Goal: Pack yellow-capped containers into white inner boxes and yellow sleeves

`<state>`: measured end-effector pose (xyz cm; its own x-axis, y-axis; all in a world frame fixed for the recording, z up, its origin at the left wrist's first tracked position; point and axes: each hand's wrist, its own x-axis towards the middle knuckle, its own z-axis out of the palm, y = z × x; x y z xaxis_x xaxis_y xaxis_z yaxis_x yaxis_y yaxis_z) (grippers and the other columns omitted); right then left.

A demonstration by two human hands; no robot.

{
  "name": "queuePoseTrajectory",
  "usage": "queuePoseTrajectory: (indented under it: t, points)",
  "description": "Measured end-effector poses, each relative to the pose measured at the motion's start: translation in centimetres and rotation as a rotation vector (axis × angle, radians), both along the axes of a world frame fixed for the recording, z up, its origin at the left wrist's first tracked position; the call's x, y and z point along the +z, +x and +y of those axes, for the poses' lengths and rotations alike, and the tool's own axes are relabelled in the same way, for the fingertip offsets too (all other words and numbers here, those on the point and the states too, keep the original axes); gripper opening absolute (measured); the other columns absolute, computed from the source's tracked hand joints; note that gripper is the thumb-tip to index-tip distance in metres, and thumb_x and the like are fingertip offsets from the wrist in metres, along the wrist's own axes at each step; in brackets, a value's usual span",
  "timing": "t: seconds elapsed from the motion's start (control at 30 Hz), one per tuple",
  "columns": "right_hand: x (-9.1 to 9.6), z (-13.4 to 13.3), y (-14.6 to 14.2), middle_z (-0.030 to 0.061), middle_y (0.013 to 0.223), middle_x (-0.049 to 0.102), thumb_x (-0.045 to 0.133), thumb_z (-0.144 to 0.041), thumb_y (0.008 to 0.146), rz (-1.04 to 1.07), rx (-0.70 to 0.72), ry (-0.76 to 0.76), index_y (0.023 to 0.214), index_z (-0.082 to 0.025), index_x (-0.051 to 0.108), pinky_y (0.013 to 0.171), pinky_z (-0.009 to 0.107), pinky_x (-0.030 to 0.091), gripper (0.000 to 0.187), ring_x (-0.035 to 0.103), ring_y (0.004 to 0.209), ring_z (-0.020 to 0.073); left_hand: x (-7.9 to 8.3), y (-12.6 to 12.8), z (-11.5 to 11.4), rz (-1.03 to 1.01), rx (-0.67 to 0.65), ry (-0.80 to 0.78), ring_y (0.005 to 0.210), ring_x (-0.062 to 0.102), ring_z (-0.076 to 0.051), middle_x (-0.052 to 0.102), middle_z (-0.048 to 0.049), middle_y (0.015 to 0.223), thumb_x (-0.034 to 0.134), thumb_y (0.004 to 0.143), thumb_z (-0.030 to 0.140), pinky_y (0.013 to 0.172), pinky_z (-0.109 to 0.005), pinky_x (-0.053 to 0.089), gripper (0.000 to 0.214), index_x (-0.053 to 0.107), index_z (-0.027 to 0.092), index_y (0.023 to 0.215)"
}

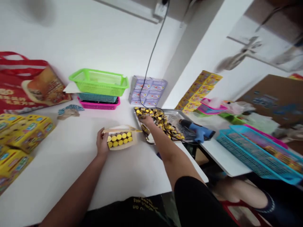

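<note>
Left hand [102, 142] grips and steadies a cardboard insert [120, 145] of yellow-capped bottles [119, 138] on the worktop [59, 167]; right hand [146, 121] sits among loose bottles [161, 121] in a metal tray [176, 111] near the far edge, grip unclear.

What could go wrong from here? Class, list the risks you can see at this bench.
The black cord crosses the loose bottles in the metal tray, so the right hand could snag it and scatter them. The left hand holds the card holder at one end only, so its bottles might tip out. The blue tool beside the bottles could get knocked.
</note>
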<state>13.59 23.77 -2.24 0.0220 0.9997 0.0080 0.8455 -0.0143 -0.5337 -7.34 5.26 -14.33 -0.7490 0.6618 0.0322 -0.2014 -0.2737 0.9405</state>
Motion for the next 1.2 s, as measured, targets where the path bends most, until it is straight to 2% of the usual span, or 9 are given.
queuePoseTrajectory:
  t: [0.13,0.27,0.43,0.53,0.63,0.7,0.8,0.9,1.2]
  points:
    - [2.1,-1.9,1.2,0.0005,0.060,0.059,0.073,-0.040,0.088,0.181,0.040,-0.116,0.081,-0.015,0.066,0.059,0.026,0.047,0.027,0.056,0.055,0.0127,0.1,0.1,0.1,-0.015,0.035,0.002,0.093,0.063,-0.021,0.062,-0.0034,0.098,0.076,0.073,0.066,0.086,-0.032,0.052,0.065,0.065,0.022,0.119]
    - [3.3,-6.7,3.6,0.0046,0.066,0.063,0.072,-0.049,0.087,0.535,0.172,-0.335,0.087,-0.019,0.066,0.046,0.023,0.042,0.030,0.052,0.050,0.0121,0.4,0.0,0.1,-0.039,0.065,-0.026,0.094,0.063,-0.023,0.062,-0.0038,0.096,0.079,0.074,0.064,0.087,-0.034,0.052,0.060,0.067,0.022,0.116]
    - [1.8,-15.5,5.0,0.0145,0.092,0.074,0.075,-0.047,0.074,0.916,0.278,-0.767,0.087,-0.020,0.069,0.043,0.022,0.043,0.031,0.062,0.061,0.0163,0.6,-0.1,-0.4,-0.038,0.050,-0.056,0.100,0.064,-0.024,0.063,-0.0044,0.098,0.081,0.076,0.061,0.093,-0.035,0.050,0.058,0.067,0.022,0.117]
    - [0.5,-18.9,2.9,0.0131,0.100,0.074,0.076,-0.035,0.061,0.966,0.389,-0.845,0.097,-0.018,0.072,0.049,0.023,0.046,0.040,0.068,0.074,0.0195,0.7,0.2,-0.7,-0.021,0.025,-0.037,0.103,0.064,-0.024,0.065,-0.0048,0.101,0.080,0.078,0.061,0.093,-0.035,0.050,0.058,0.067,0.021,0.119]
    - [-0.3,-19.4,-0.8,0.0084,0.093,0.074,0.072,-0.028,0.061,0.794,0.465,-0.609,0.101,-0.018,0.070,0.053,0.024,0.046,0.041,0.068,0.075,0.0199,0.7,0.7,-0.8,-0.009,0.004,-0.016,0.101,0.064,-0.023,0.066,-0.0046,0.101,0.080,0.078,0.061,0.092,-0.034,0.051,0.058,0.067,0.021,0.117]
    - [-0.5,-18.8,-3.5,0.0084,0.089,0.073,0.070,-0.028,0.071,0.463,0.508,-0.336,0.099,-0.017,0.070,0.059,0.026,0.048,0.030,0.069,0.079,0.0218,0.6,1.1,-0.8,-0.009,-0.014,-0.013,0.098,0.065,-0.023,0.065,-0.0035,0.098,0.081,0.077,0.061,0.090,-0.033,0.051,0.057,0.067,0.021,0.116]
    - [-0.6,-17.8,-6.8,0.0159,0.107,0.074,0.064,-0.026,0.087,-0.139,0.536,0.024,0.104,-0.013,0.071,0.079,0.032,0.052,0.023,0.070,0.100,0.0272,0.5,1.7,-0.7,-0.025,-0.055,-0.006,0.093,0.066,-0.021,0.065,-0.0018,0.093,0.080,0.076,0.063,0.086,-0.032,0.052,0.057,0.067,0.022,0.113]
    - [-0.9,-17.6,-8.9,0.0233,0.125,0.067,0.058,-0.026,0.096,-0.445,0.490,0.161,0.121,-0.009,0.067,0.086,0.034,0.052,0.032,0.071,0.107,0.0291,0.5,2.2,-0.5,-0.048,-0.080,0.020,0.093,0.067,-0.021,0.067,-0.0023,0.093,0.079,0.076,0.065,0.085,-0.032,0.052,0.057,0.067,0.021,0.111]
    - [-3.1,-16.8,-9.2,0.0154,0.115,0.075,0.063,-0.027,0.091,-0.206,0.414,0.157,0.110,-0.018,0.074,0.089,0.033,0.051,0.023,0.071,0.108,0.0288,0.5,2.5,-0.8,-0.054,-0.113,0.052,0.095,0.069,-0.023,0.068,-0.0049,0.093,0.078,0.077,0.066,0.084,-0.033,0.054,0.058,0.066,0.020,0.110]
